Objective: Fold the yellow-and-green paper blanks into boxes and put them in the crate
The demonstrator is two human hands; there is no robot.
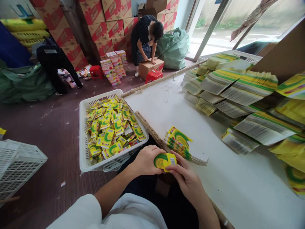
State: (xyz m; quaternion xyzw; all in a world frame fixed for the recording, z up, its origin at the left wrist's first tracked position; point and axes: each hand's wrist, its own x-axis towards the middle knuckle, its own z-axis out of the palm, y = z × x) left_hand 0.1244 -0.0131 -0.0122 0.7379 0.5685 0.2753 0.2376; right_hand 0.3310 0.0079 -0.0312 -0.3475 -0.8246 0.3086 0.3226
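White desk (166,108), wood-edged, lies beside the right hand (187,175). One small yellow-and-green box (164,161): sits between left hand (145,161) and right hand, gripped by both. Small pile (178,139) of flat cartons: on the desk, just beyond the right hand. Larger stacks (238,86): farther right. White basket (82,136), filled with similar boxes (108,136): beyond the left hand, leftward.

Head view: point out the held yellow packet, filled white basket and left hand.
Yellow packet (165,162), head view: middle of printed front.
White basket (83,136), head view: left rim.
Left hand (145,161), head view: back of hand.
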